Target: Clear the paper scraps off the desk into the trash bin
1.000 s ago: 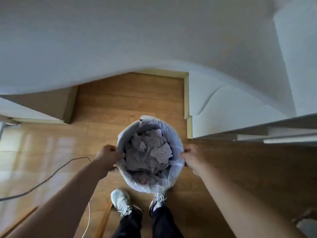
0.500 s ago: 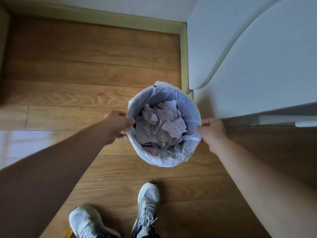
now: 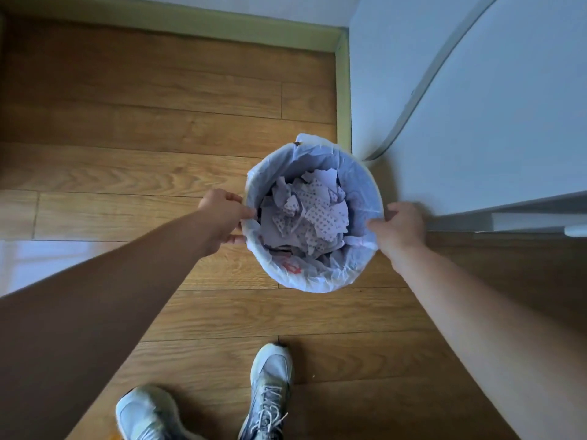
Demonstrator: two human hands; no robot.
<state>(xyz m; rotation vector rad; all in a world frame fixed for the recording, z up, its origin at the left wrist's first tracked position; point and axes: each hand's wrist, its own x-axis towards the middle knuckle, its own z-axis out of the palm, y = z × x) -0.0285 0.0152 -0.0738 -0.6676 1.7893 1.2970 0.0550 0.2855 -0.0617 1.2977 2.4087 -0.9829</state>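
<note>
A round trash bin [image 3: 320, 277] lined with a pale plastic bag stands on the wooden floor, seen from above. It holds a heap of torn paper scraps [image 3: 309, 214], several printed with small dots. My left hand [image 3: 222, 214] grips the bin's left rim, fingers pinched on the bag's edge. At the opposite side, my right hand [image 3: 398, 228] grips the right rim. The desk top is out of view.
A white furniture panel [image 3: 476, 106] with a curved edge stands right of the bin, almost touching it. A pale green baseboard [image 3: 190, 27] runs along the far wall. My two sneakers [image 3: 270, 385] are on the floor below the bin. Open floor lies to the left.
The view has tilted down and closer to the floor. The bin, held by both hands, has come lower beside the white panel. My feet have stepped apart.
</note>
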